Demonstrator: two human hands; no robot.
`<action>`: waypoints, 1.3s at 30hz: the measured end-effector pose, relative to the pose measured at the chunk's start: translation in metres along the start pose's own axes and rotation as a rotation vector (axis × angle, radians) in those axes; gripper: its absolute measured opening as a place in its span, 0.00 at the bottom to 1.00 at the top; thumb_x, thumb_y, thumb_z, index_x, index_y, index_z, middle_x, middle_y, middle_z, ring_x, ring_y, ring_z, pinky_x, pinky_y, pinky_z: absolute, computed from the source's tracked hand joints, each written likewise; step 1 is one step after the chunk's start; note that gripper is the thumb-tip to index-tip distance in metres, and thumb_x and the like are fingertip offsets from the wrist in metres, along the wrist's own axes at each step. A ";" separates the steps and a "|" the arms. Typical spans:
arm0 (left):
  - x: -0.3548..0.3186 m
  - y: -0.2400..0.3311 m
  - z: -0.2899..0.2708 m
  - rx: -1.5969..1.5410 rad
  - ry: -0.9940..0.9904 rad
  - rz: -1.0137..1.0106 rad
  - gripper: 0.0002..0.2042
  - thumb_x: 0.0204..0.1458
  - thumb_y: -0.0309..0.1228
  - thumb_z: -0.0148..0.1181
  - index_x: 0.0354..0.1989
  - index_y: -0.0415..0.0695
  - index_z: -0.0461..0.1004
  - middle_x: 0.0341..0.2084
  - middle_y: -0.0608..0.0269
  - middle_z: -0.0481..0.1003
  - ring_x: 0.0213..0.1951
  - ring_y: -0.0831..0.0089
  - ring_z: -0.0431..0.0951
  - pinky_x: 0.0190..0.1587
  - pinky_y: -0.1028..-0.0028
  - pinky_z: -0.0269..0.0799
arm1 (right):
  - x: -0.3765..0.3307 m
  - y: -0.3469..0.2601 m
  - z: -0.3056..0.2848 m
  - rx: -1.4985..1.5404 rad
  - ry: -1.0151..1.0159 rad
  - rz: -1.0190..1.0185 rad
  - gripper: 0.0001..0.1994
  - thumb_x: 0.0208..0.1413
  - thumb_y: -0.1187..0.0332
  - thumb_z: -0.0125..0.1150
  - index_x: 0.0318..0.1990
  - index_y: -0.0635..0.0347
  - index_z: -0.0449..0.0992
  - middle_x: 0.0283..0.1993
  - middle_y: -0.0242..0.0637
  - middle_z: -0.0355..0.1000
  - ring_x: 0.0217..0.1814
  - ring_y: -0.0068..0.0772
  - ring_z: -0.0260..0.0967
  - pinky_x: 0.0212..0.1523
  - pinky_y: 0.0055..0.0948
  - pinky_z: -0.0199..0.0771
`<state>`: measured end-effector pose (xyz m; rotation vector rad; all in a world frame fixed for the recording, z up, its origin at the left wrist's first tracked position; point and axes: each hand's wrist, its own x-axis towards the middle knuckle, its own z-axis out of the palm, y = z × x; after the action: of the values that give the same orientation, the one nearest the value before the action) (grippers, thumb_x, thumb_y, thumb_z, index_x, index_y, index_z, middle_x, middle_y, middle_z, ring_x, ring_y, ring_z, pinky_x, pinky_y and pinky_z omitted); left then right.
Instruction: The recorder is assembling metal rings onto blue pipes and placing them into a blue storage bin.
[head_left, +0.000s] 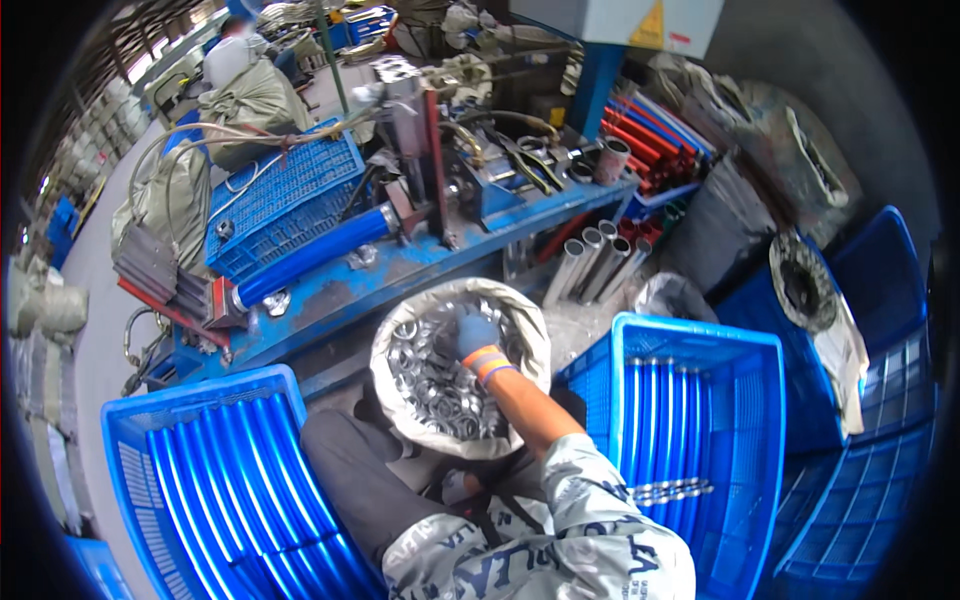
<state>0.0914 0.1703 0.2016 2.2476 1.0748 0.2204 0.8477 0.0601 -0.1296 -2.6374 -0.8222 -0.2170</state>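
An open grey sack (385, 345) full of small shiny metal rings (440, 390) stands between my knees. My right hand (474, 334), in a blue glove with an orange cuff, reaches down into the rings near the sack's far side. Its fingers are sunk among the rings, so I cannot tell whether they hold any. My patterned sleeve runs back to the lower edge. My left hand is not visible.
A blue crate (130, 450) of long blue tubes stands at my left. Another blue crate (760, 420) at my right holds a few blue tubes and short metal pieces (672, 490). Ahead is a blue workbench (400, 272) with a machine, silver tubes (592, 262), sacks and stacked crates (885, 280).
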 end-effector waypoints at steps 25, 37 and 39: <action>0.317 0.099 0.072 -0.127 -0.068 0.252 0.40 0.43 0.34 0.85 0.68 0.33 0.79 0.53 0.45 0.86 0.56 0.55 0.89 0.63 0.60 0.82 | -0.076 -0.025 -0.021 0.512 -0.179 0.060 0.15 0.67 0.55 0.76 0.37 0.58 0.87 0.36 0.47 0.87 0.40 0.51 0.87 0.43 0.52 0.85; 0.289 0.222 0.107 0.145 -0.150 0.639 0.29 0.49 0.32 0.79 0.63 0.47 0.83 0.47 0.54 0.86 0.51 0.48 0.87 0.54 0.53 0.84 | -0.183 -0.062 -0.169 2.544 -0.324 0.540 0.19 0.76 0.53 0.69 0.64 0.55 0.84 0.71 0.52 0.81 0.64 0.63 0.86 0.50 0.42 0.95; 0.282 0.233 0.100 0.159 -0.144 0.666 0.29 0.48 0.32 0.79 0.63 0.48 0.83 0.47 0.54 0.86 0.50 0.48 0.87 0.54 0.53 0.84 | -0.181 -0.070 -0.185 2.607 -0.381 0.473 0.22 0.75 0.51 0.69 0.65 0.56 0.83 0.73 0.52 0.79 0.70 0.63 0.82 0.50 0.45 0.94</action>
<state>0.4654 0.2251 0.2315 2.6535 0.2457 0.2460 0.6527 -0.0525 0.0157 -0.2105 -0.0098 0.8686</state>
